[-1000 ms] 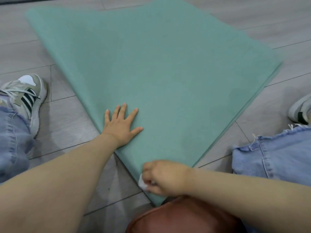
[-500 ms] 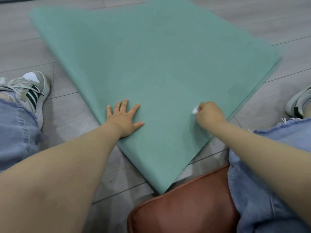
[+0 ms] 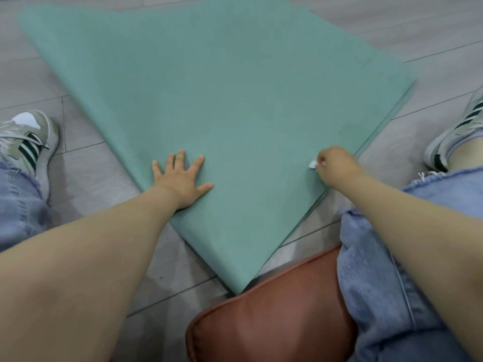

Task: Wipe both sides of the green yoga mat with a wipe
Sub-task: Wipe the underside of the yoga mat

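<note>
1. The fingers [image 3: 180, 159] of the left hand [image 3: 183, 178] are straight and spread, pressing flat on the mat [image 3: 235, 100] near its left edge.
2. The right hand [image 3: 335, 164] curls its fingers round a small white wipe [image 3: 312, 164], holding it against the mat close to the right edge.
3. The mat lies flat on the grey floor [image 3: 86, 176], one corner pointing at a brown cushion [image 3: 274, 322].
4. A shoe [image 3: 26, 142] rests on the floor left of the mat.
</note>
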Tool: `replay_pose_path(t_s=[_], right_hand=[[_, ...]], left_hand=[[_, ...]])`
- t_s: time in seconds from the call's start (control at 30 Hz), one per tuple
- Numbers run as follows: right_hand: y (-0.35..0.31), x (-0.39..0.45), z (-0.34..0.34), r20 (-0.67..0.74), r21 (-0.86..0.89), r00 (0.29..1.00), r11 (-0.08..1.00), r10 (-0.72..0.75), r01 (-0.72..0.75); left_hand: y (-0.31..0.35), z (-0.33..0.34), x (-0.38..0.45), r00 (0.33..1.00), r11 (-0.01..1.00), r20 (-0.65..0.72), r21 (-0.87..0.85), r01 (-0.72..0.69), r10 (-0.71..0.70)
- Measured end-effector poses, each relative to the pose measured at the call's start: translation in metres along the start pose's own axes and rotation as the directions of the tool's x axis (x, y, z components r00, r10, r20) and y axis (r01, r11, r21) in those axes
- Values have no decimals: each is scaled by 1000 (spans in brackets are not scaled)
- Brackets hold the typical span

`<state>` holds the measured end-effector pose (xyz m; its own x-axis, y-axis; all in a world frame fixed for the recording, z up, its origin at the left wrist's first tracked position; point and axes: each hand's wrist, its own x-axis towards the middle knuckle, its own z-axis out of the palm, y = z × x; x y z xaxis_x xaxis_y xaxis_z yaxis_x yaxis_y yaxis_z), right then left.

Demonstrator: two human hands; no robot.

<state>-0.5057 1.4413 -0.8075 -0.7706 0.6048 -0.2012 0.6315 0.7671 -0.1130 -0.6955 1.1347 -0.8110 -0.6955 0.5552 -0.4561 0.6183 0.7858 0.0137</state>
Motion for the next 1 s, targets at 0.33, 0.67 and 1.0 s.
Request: replay_pose_path(t_s=[0.33,0.67,1.0], right_hand=[[-157,-161,14,381,413,344,491,-858,767],[-11,-29,2,76,35,996,998,-57,54],[-161,-167,20,368,350,464,582,-806,734]], left_hand=[[2,-17,4,994,999,113,42,-9,5],[4,-29,8,975,994,223,108,-29,4],[5,-26,8,977,984,212,173,-34,-3]])
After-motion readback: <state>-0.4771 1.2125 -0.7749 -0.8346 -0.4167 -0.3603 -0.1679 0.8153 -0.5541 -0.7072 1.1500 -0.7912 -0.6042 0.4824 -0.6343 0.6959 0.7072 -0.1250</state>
